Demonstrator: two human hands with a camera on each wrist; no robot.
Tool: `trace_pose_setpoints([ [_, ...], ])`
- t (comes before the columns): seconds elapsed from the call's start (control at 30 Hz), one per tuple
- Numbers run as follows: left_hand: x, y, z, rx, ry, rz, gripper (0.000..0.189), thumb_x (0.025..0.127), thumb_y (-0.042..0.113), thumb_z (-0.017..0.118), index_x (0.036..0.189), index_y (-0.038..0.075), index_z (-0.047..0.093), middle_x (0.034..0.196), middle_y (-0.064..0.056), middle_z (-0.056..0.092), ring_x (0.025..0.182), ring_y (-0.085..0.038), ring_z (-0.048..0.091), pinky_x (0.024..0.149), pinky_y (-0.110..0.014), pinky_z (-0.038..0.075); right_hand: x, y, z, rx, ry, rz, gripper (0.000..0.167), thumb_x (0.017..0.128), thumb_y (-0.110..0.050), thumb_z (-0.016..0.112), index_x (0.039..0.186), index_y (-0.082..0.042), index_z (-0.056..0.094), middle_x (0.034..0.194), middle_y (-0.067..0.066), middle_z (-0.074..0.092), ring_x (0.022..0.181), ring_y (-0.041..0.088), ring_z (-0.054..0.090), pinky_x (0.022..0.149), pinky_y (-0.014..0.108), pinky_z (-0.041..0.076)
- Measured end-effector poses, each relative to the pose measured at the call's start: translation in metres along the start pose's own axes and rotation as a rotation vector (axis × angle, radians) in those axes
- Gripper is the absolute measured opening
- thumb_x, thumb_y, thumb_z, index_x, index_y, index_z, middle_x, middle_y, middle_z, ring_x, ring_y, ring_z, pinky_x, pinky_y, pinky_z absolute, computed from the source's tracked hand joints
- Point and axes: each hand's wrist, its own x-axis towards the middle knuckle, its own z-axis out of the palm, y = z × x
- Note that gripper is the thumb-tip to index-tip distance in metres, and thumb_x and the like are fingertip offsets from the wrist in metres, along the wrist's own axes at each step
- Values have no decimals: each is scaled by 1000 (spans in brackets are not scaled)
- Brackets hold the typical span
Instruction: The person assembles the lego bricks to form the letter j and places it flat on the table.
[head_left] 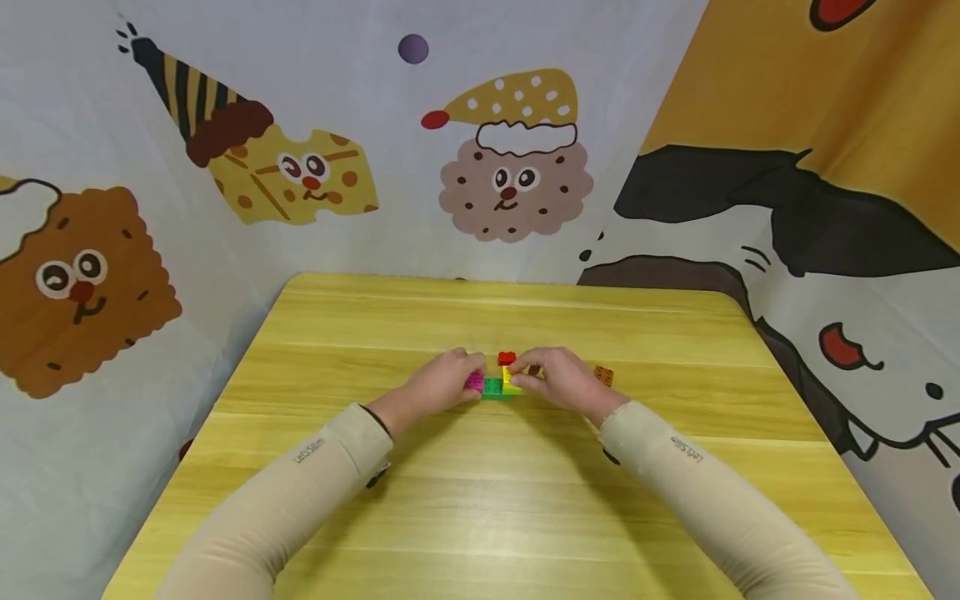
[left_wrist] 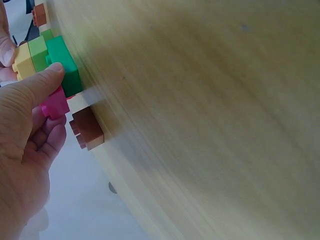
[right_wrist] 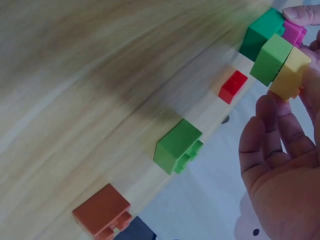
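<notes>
A small cluster of toy building bricks stands on the table between the hands: dark green (left_wrist: 64,62), light green (right_wrist: 271,60), pink (right_wrist: 293,32) and yellow (right_wrist: 291,72). The left hand (head_left: 447,381) holds the cluster's left side, its thumb on the dark green brick and its fingers by the pink one. With thumb and fingertips, the right hand (head_left: 558,377) pinches the yellow brick, which sits against the light green one. Whether every stud is pressed fully home cannot be seen. Just behind the cluster lies a small red brick (head_left: 507,358).
A loose green brick (right_wrist: 178,145) and a brown brick (right_wrist: 102,210) lie to the right of the cluster. Another brown brick (left_wrist: 87,127) rests near the left hand. A cartoon-printed cloth (head_left: 405,250) hangs behind the wooden table (head_left: 480,517).
</notes>
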Motion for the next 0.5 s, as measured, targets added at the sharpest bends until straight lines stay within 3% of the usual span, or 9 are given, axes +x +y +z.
trace_pose_setpoints([
  [0.27, -1, -1, 1, -5, -3, 13, 25, 95, 22, 84, 112, 15, 67, 95, 1, 65, 87, -13, 57, 75, -29, 54, -4, -1, 0, 48, 10, 29, 28, 103, -34, 74, 126, -18, 78, 115, -1, 80, 91, 13, 69, 77, 30, 58],
  [0.37, -1, -1, 1, -6, -1, 10, 25, 95, 23, 84, 112, 15, 67, 96, 0, 66, 87, -13, 57, 76, -29, 54, -4, 3, -6, 82, 48, 65, 36, 104, -37, 71, 131, -14, 76, 112, 1, 79, 90, 16, 68, 77, 32, 58],
  [0.5, -1, -1, 1, -8, -9, -6, 25, 96, 23, 83, 114, 15, 67, 98, 0, 66, 89, -14, 57, 76, -29, 54, -5, 19, -22, 47, 111, 114, 34, 106, -34, 68, 130, -10, 75, 113, 5, 79, 90, 20, 68, 77, 36, 58],
])
